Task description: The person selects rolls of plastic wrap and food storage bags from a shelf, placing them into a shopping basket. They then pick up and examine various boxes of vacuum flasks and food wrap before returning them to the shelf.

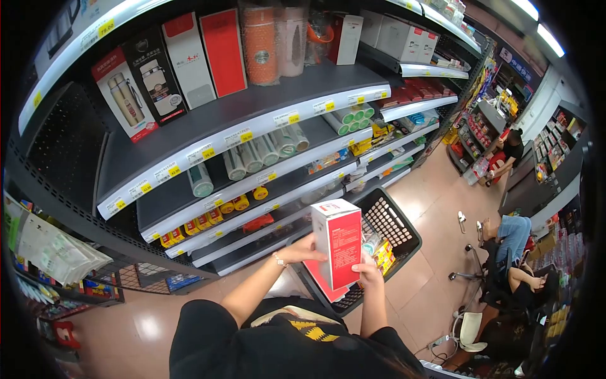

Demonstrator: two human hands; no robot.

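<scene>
Red and white cardboard fills the middle of my view: a tall box (339,243) that I hold upright in front of me, its long axis running top to bottom, white top face tilted slightly toward me. My left hand (304,251) is on the box's left white side, grip closed around that edge with the fingers pressed flat on the panel. My right hand (368,270) holds the lower right corner from below and behind, fingers curled narrow around the red face. Both hands are touching the box, so neither is nearer than the other; the left sits higher, the right lower.

Just beneath the box, partly hidden by it, another flat red piece (325,287) sticks out at the bottom; I cannot tell whether it is a second box or a flap. Behind and below the box is a black plastic shopping basket (392,222) standing on the tiled floor (429,284), with a few packaged goods inside it, yellow among them. The box hangs over the basket's near rim.

The shelf unit (252,114) lies ahead and to the left of the box, well apart from my hands. On its upper board stand similar red and white boxes (222,50) and boxed flasks (126,101); lower boards carry rolls (265,150) lying on their sides and small yellow items. Further right, other people sit near chairs by the aisle.
</scene>
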